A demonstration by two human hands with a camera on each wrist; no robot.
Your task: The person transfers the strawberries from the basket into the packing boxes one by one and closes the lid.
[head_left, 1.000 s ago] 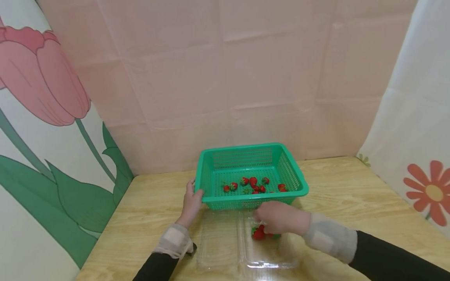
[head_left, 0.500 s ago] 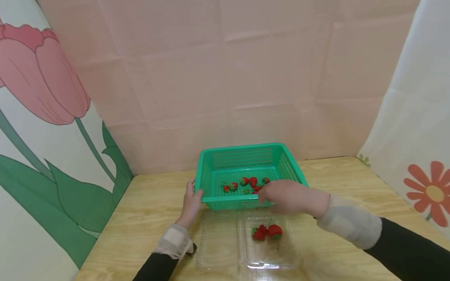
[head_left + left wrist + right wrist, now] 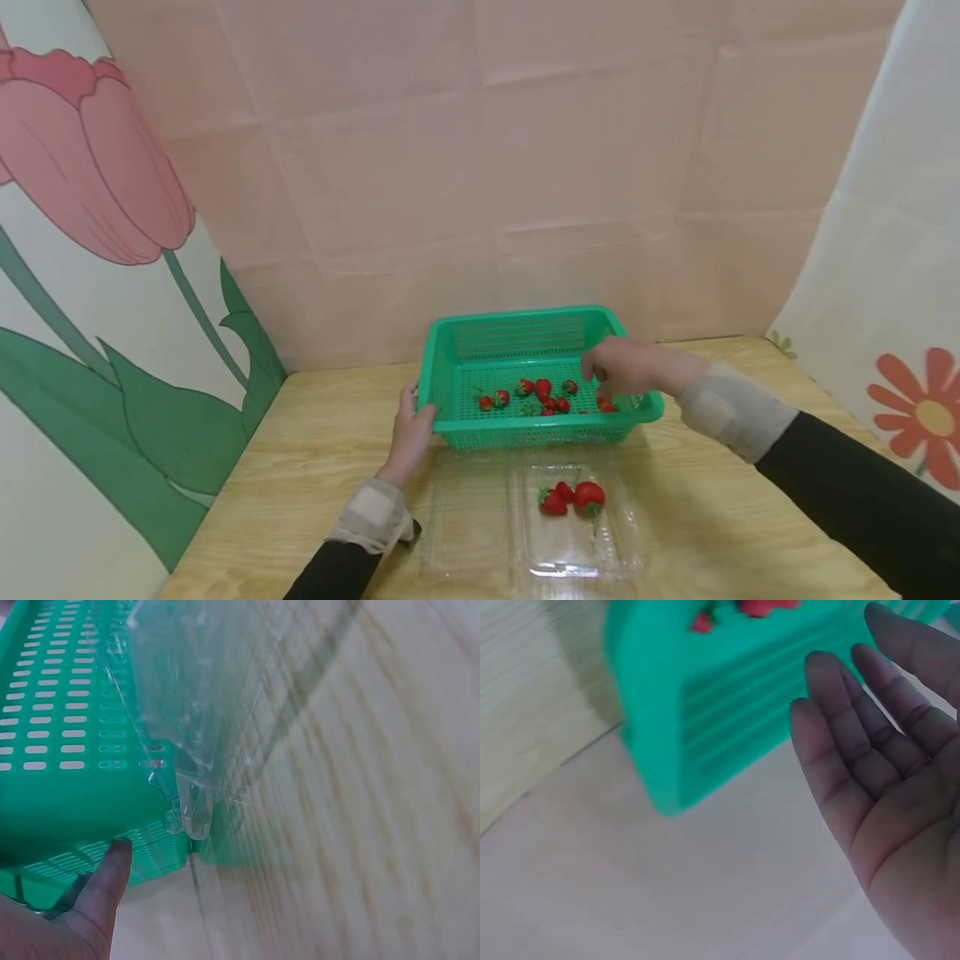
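Observation:
A green plastic basket stands at the back of the table with several strawberries on its floor. My left hand grips its left rim at the near corner; in the left wrist view the thumb lies against the green plastic. Over the basket's right side hovers my right hand, holding nothing, its fingers loosely bent in the right wrist view. Some strawberries there are partly hidden under it. In front of the basket lies an opened clear plastic clamshell box, with a few strawberries in its right half.
The clamshell's bare lid half lies to the left, close to my left wrist. The wooden table meets a pink cloth backdrop behind the basket. Printed curtains hang at both sides.
My right hand has let go of a strawberry in the clamshell, then risen back and right to above the basket's right side. The left hand has stayed on the rim.

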